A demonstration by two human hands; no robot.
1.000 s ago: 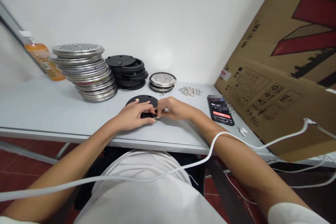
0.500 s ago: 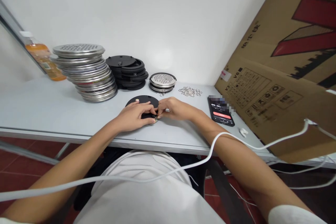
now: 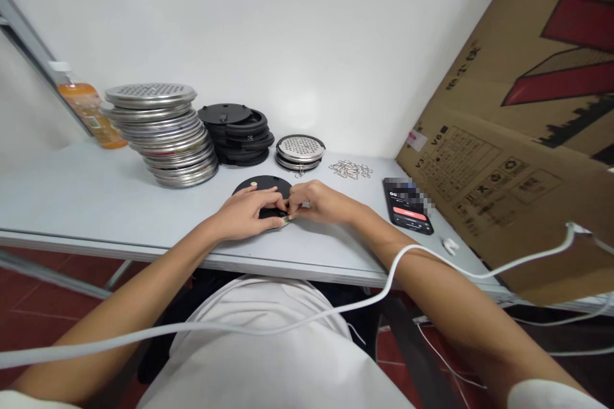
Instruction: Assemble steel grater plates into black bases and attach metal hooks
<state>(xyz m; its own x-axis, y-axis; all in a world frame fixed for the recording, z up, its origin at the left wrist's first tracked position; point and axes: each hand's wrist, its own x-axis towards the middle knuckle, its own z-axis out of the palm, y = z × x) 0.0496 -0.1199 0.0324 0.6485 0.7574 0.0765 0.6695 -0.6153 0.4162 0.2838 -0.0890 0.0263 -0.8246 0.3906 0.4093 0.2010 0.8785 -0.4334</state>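
Observation:
A round black plastic disc (image 3: 265,184) lies on the table in front of me, partly covered by my fingers. My left hand (image 3: 247,212) grips its near right side, thumb along the near edge and fingers curled over the top. At the disc's right edge my right hand (image 3: 319,202) is closed in a pinch, its fingertips against the left ones. Whatever small part sits between those fingertips is too hidden to name. Behind the hands lie a short stack of perforated metal discs in black rims (image 3: 300,149) and a pile of bent wire clips (image 3: 351,169).
At the back left stand a tall leaning stack of metal discs (image 3: 167,147), a stack of black discs (image 3: 235,134) and an orange drink bottle (image 3: 91,112). A phone (image 3: 407,204), white earbuds (image 3: 450,245) and a cardboard box (image 3: 480,185) are right. A white cable (image 3: 268,330) crosses the foreground.
The view has shifted slightly, so everything on the table appears a little further right. Both hands keep their hold at the disc's edge, with only small finger movement.

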